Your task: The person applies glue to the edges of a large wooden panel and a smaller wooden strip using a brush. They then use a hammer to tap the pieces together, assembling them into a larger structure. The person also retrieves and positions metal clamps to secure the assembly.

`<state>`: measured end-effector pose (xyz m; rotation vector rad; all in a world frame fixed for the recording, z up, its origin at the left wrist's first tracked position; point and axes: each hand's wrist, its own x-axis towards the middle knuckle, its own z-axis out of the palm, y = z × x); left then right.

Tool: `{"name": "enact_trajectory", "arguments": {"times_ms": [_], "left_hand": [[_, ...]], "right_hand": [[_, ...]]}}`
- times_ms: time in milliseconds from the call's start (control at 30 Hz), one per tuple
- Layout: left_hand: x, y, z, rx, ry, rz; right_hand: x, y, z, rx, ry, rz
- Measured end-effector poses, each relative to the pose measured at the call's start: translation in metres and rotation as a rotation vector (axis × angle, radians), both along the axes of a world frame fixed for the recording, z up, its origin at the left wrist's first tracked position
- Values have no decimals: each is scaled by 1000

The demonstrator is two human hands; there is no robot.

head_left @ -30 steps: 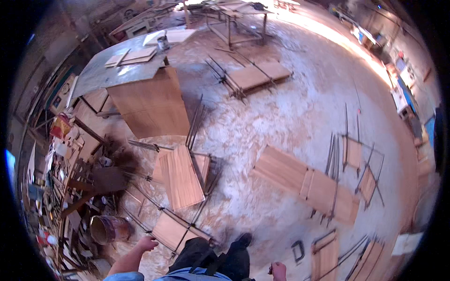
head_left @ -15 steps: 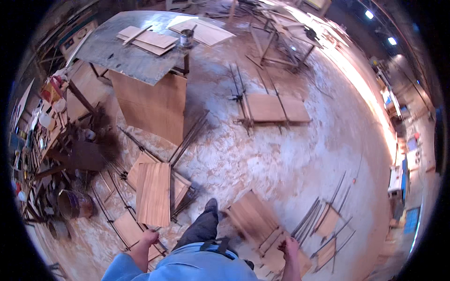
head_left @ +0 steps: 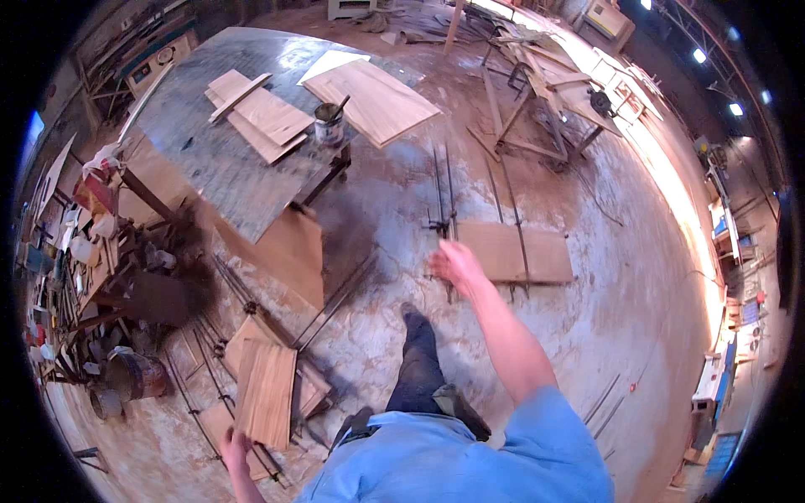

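My right hand (head_left: 459, 267) reaches out ahead over the floor, its fingers loose and nothing seen in them. In the picture it overlaps the left end of a wooden panel (head_left: 518, 251) lying on the floor with dark bar clamps (head_left: 519, 214) across it; contact does not show. Low at my left side hangs my left hand (head_left: 236, 449), fingers slightly apart and seemingly holding nothing. Beside it in view is the lower edge of a striped wooden panel (head_left: 267, 392), which rests over other boards and clamps.
A metal-topped table (head_left: 201, 138) ahead carries thin boards (head_left: 373, 96) and an open can (head_left: 329, 126) with a stick in it. A brown sheet (head_left: 289, 260) leans below. Cluttered shelving (head_left: 92, 260) and a bucket (head_left: 138, 375) stand left; a wooden frame stack (head_left: 545, 101) stands far right.
I have stepped forward, and the table and clamped panel appear nearer. My right arm has swung up and forward from my side. The panels at lower right have mostly left view.
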<state>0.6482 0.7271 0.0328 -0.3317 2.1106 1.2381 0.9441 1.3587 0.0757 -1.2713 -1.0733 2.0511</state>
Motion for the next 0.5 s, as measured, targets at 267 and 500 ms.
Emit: {"name": "enact_trajectory", "arguments": {"times_ms": [267,500], "left_hand": [[188,42,16,-309,-345,74],[295,93,97,-265,-301,65]], "right_hand": [[-191,324,-76,-169,219,-195],[-259,381,-95,-362,505,-363]]}}
